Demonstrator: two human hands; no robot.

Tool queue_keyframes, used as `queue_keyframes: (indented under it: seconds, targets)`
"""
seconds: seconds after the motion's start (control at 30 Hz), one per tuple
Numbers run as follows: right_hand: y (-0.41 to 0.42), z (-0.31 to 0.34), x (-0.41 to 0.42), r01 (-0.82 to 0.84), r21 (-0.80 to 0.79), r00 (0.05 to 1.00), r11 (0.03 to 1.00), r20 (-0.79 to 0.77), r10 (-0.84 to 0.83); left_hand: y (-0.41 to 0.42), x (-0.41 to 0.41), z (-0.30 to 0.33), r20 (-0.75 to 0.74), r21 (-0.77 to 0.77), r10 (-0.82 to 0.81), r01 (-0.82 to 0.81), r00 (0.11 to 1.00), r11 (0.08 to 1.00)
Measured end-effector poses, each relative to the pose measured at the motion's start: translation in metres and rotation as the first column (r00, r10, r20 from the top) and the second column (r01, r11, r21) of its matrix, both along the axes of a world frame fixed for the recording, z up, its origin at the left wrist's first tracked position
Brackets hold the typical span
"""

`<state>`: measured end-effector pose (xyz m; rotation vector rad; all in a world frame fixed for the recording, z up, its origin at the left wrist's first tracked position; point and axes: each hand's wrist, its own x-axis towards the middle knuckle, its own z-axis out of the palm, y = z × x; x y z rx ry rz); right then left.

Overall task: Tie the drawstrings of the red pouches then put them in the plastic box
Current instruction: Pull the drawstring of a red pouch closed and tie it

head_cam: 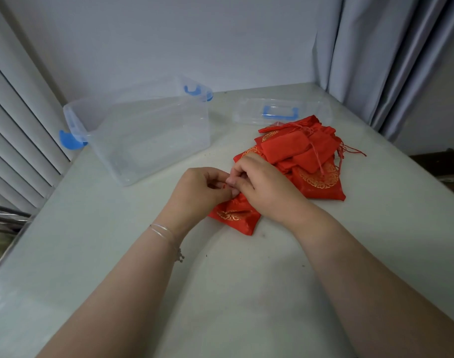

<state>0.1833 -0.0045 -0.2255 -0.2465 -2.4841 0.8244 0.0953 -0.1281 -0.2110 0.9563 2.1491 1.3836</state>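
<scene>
Knot-tying time, first pouch!
Both hands (229,183) pinch the drawstring (225,186) beside the box (143,135); next, cinch it tight.

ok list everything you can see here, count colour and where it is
plastic box: one, clear with blue latches, open, far left of the table, nothing seen inside
box lid: one, clear with a blue handle, flat at the far side of the table, right of the box
pile of pouches: several, exact count unclear, red with gold print, loose red strings, right of centre, in front of the lid
pouch being tied: one, red with gold print, on the table under the hands
table: one, pale grey-white
curtain: grey, far right
bracelet: thin, silver, on the left wrist
left hand: pinches the red drawstring
right hand: fingers curled at the same drawstring
</scene>
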Motion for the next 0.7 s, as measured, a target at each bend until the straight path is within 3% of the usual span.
queue_keyframes:
  seconds: [0.07,0.2,0.33,0.5,0.7]
  targets:
    - [0.000,0.000,-0.002,-0.014,-0.018,0.999,1.000,-0.050,0.013,0.001,0.000,0.000,-0.049,0.007,0.023,-0.022,0.999,1.000]
    - [0.001,-0.001,-0.003,-0.073,-0.211,0.984,0.975,-0.172,0.037,-0.002,-0.001,0.001,0.074,0.109,0.008,-0.016,0.997,0.994]
    - [0.009,-0.001,-0.004,-0.104,-0.194,0.994,0.975,-0.002,0.105,-0.003,-0.003,-0.001,0.072,0.159,-0.042,0.031,0.997,0.987]
    - [0.014,0.001,0.003,-0.090,-0.386,0.989,0.918,0.073,0.128,-0.003,-0.004,-0.001,0.121,0.233,-0.055,0.025,0.991,0.972]
    - [0.010,0.004,0.003,0.098,-0.081,0.991,0.992,-0.087,-0.105,-0.001,-0.007,0.000,0.234,0.252,0.063,-0.123,0.970,0.960]
